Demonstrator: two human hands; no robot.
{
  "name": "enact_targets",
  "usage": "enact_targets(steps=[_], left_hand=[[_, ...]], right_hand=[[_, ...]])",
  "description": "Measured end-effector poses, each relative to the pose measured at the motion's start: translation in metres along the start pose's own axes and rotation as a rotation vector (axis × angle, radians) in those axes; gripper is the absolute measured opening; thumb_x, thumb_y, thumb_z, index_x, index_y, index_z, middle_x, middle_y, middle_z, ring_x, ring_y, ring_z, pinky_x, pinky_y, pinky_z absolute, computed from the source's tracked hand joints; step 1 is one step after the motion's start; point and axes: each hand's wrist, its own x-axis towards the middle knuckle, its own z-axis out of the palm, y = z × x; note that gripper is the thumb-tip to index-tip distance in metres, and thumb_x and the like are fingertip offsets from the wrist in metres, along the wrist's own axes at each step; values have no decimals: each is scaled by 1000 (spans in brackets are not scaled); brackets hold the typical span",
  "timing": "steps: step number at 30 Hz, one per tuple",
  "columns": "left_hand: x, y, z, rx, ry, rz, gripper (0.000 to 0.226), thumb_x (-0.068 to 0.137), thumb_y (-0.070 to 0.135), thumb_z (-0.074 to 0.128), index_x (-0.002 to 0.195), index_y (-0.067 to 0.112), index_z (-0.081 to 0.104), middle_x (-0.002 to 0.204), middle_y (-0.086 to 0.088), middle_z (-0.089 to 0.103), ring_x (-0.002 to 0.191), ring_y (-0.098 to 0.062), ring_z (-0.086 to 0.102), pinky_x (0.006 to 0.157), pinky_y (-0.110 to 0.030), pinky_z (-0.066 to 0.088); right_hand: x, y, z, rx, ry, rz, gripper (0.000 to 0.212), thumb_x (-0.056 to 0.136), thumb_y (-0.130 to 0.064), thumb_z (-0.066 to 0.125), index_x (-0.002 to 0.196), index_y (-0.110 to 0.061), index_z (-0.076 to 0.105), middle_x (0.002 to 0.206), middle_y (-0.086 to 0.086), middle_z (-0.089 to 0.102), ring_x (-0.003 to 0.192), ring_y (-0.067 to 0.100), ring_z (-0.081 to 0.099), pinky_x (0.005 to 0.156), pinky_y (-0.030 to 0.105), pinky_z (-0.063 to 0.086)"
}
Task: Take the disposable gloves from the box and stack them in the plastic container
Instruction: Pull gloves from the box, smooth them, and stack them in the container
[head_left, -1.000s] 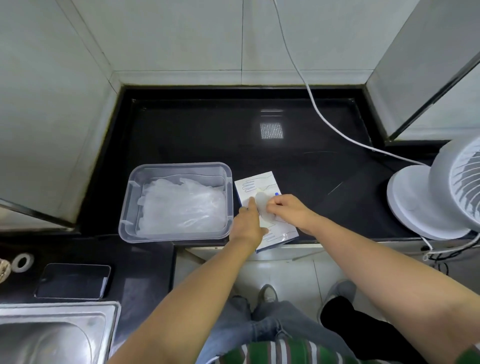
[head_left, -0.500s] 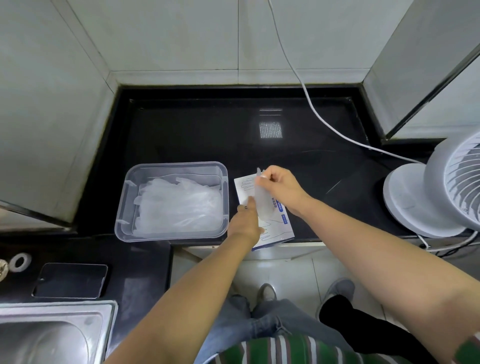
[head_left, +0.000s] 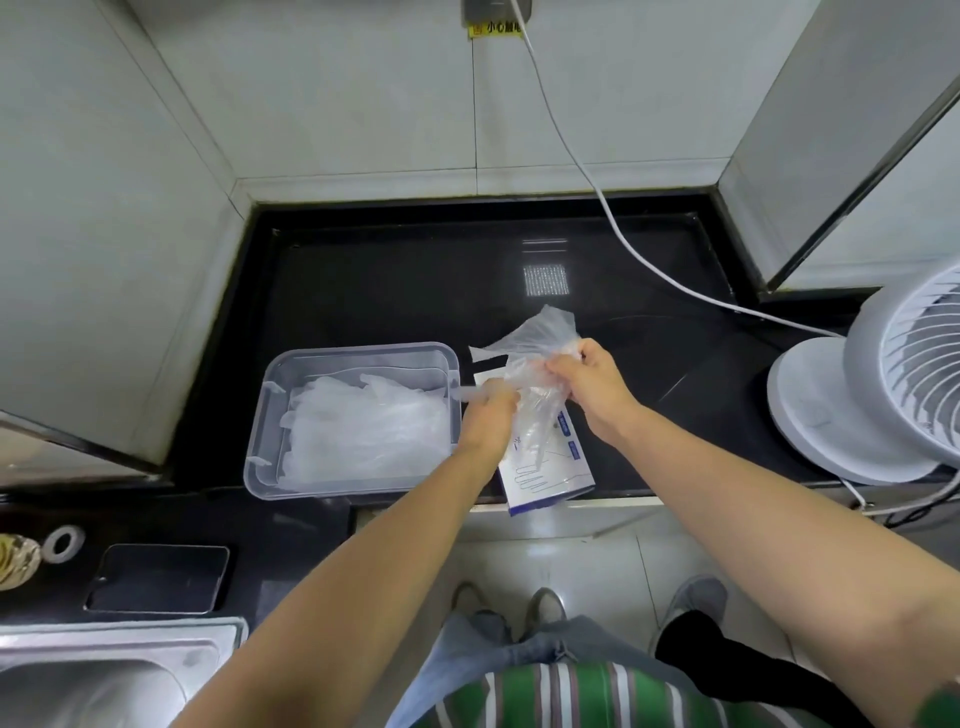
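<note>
Left hand (head_left: 488, 418) and right hand (head_left: 592, 387) pinch a glove (head_left: 545, 332).
Fingers curled on it above the box (head_left: 550, 470) at the counter's (head_left: 415, 291) front edge, beside the container (head_left: 363, 347); box lettering unreadable.

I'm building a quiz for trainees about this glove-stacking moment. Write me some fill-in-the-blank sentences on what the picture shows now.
The left hand and right hand together hold a clear ____ above the box.
The plastic container, already holding gloves, sits to the box's ____.
A white ____ stands at the counter's right end.
Missing words: glove, left, fan.
</note>
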Motion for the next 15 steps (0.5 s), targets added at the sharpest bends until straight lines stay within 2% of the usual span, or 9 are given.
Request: enact_targets(steps=[1,4,5,6,8,9,10,12,15], left_hand=[[-4,7,-2,-111,-26,4,47,85,45,48,108,8,64,108,-18,69,95,-31,66,79,-40,49],[-9,27,-13,-428,-48,-35,76,90,74,29,111,13,70,105,-7,74,97,-21,69,74,-31,52],[-7,31,-19,-394,-60,-35,81,87,78,28,111,14,71,104,-7,74,96,-20,70,74,-30,52],[-7,36,-23,-327,-83,-16,76,86,78,34,109,16,72,102,-5,74,95,-19,70,75,-28,53],[-5,39,-31,-135,-84,18,42,85,57,65,101,19,74,94,-1,74,93,-17,70,73,-23,55],[-1,38,-36,-62,-47,49,26,83,39,74,98,17,75,91,-1,73,92,-19,69,73,-22,55],[1,37,-41,-24,6,91,13,85,22,74,95,13,75,88,-2,72,88,-20,68,73,-20,54],[-1,36,-52,24,64,203,9,89,6,65,92,6,73,82,-3,70,79,-16,65,71,-19,51],[-4,32,-76,179,39,284,13,93,6,60,94,4,73,83,-2,70,75,-8,68,71,-18,56]], right_hand=[[-1,0,0,15,-4,2,14,91,-7,62,97,-14,52,92,6,64,80,19,65,73,33,54],[-2,-2,3,42,-5,-24,29,87,-5,69,106,-14,50,97,6,63,83,19,66,71,31,54],[-3,-2,5,34,-8,-38,37,85,-6,73,112,-15,49,102,7,64,88,20,67,74,32,56],[-3,-4,7,16,-19,-51,46,82,-9,76,118,-16,48,108,6,64,93,21,67,78,34,57],[-5,-5,13,-10,-53,-54,62,77,-13,82,126,-19,45,113,6,64,100,22,68,84,36,57],[-7,-6,16,-5,-80,-43,66,75,-13,84,128,-19,45,114,6,65,100,22,69,84,36,58],[-7,-7,19,12,-117,-28,66,75,-13,84,130,-18,46,114,7,67,99,23,70,84,36,58],[-7,-12,22,65,-209,16,56,80,-20,81,128,-14,52,112,7,71,97,22,72,83,34,58],[-7,-22,27,141,-359,57,31,90,-34,69,109,-11,63,94,2,72,88,17,70,81,29,54]])
